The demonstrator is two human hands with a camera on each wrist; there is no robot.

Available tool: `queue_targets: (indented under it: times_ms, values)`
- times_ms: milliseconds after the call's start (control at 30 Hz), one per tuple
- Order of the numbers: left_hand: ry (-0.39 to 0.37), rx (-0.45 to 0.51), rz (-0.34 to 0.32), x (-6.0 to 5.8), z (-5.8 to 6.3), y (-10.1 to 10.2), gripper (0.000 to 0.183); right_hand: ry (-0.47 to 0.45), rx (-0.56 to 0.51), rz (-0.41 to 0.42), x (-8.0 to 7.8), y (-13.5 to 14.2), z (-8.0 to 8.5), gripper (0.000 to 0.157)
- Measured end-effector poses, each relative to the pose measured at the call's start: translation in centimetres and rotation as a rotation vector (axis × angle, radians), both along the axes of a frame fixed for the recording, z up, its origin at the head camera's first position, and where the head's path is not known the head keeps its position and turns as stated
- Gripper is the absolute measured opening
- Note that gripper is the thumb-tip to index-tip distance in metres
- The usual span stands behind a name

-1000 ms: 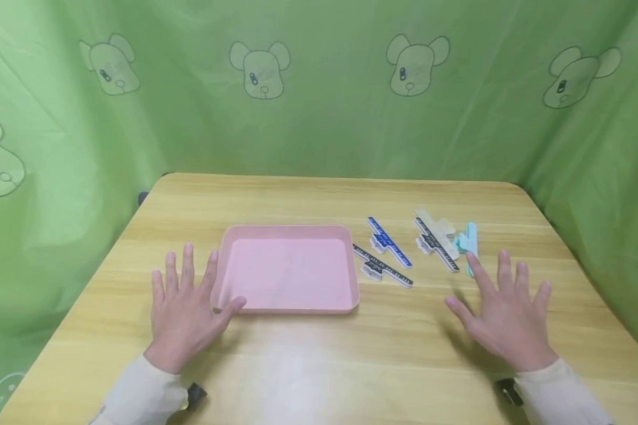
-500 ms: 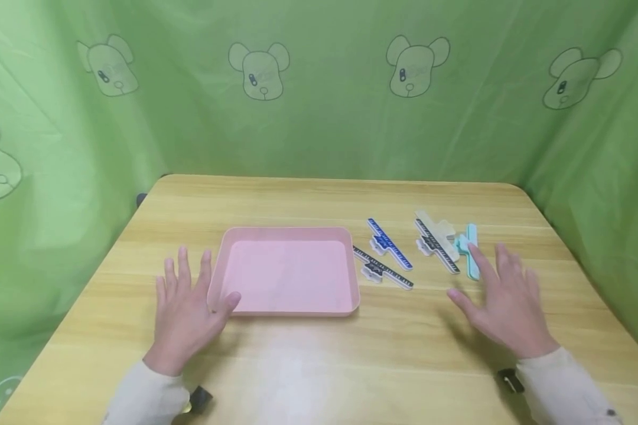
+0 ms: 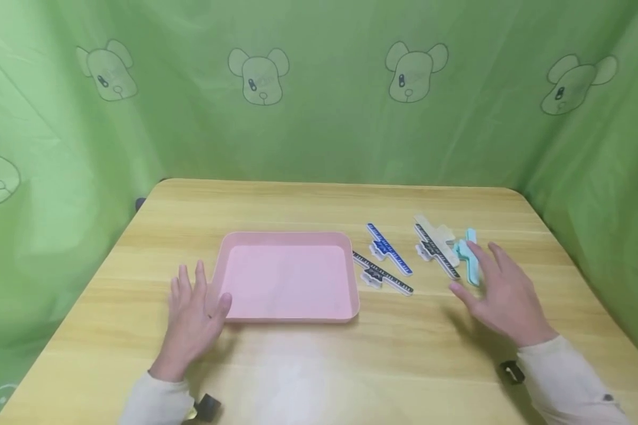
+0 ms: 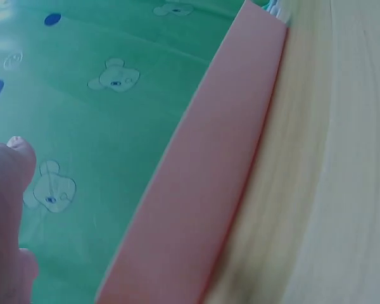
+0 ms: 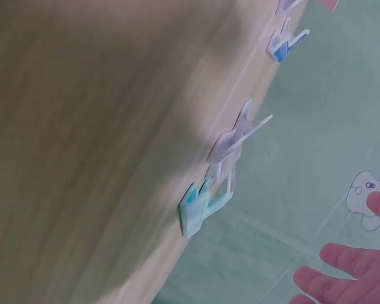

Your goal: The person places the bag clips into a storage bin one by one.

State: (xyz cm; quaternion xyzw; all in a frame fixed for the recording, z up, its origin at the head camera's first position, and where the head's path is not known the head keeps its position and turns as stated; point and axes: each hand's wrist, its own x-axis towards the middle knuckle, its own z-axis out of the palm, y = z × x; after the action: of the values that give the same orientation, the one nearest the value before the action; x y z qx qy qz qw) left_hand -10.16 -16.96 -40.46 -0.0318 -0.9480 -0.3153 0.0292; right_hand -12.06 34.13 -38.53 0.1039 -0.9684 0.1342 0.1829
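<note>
My left hand (image 3: 191, 324) hovers by the left side of a pink tray (image 3: 289, 321), fingers extended and holding nothing. The tray's outer wall (image 4: 196, 158) fills the middle of the left wrist view. To the right, my right hand (image 3: 510, 301) is over the table with relaxed, spread fingers, just in front of a turquoise clip (image 3: 472, 265). Left of that clip, a cream clip (image 3: 430, 229) lies partly under a black-and-white clip (image 3: 438, 254). Nearer the tray are a blue clip (image 3: 390, 251) and another black-and-white clip (image 3: 384, 276), whose left end meets the tray's edge in view.
A wooden table (image 3: 298, 378) carries everything. Green curtain (image 3: 324, 136) printed with bear heads hangs behind it and along both sides. A small black device (image 3: 208, 407) sits at the left wrist, and a similar device (image 3: 512, 372) at the right wrist.
My right hand has turned inward, its fingers drawing closer together near the turquoise clip. My left hand has turned more side-on and shifted slightly right. The clips and tray stay put.
</note>
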Motion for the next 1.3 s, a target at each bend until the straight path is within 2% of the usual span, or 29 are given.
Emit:
queue_targets:
  times_ms: [267, 667, 900, 1100, 1300]
  values:
    - [-0.061, 0.136, -0.005, -0.5, -0.9, -0.4, 0.076, -0.043, 0.01, -0.032, -1.2, 1.9, 0.2, 0.085]
    - [-0.045, 0.265, -0.009, -1.2, -2.1, -0.5, 0.079, -0.069, 0.014, -0.012, -3.7, 3.8, 0.2, 0.079]
    - [-0.04, 0.237, -0.05, -1.3, -3.2, -0.2, 0.095, -0.04, 0.01, 0.07, -5.6, 4.6, -0.1, 0.074]
    - [-0.023, 0.22, -0.047, -1.2, -3.2, 0.0, 0.101, -0.134, -0.041, 0.112, -7.4, 5.1, -0.3, 0.077]
    - [-0.033, 0.228, -0.039, -1.4, -3.1, 0.1, 0.101, -0.237, -0.089, 0.108, -8.9, 5.7, 0.0, 0.088]
